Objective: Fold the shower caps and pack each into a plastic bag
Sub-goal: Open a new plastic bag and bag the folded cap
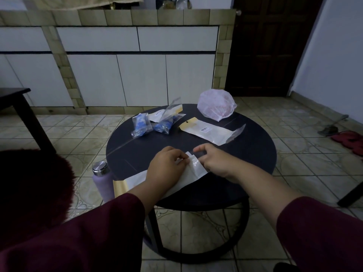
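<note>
Here, left to right:
Left hand: pinches the plastic bag's mouth, likely to part it.
Right hand: grips the opposite lip.
Packed bags: far side of the surface.
Pink shower cap: unfolded, waiting far right.

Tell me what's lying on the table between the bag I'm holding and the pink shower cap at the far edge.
In the head view, an empty flat plastic bag with a yellow header lies between the held bag and the pink shower cap.
</note>
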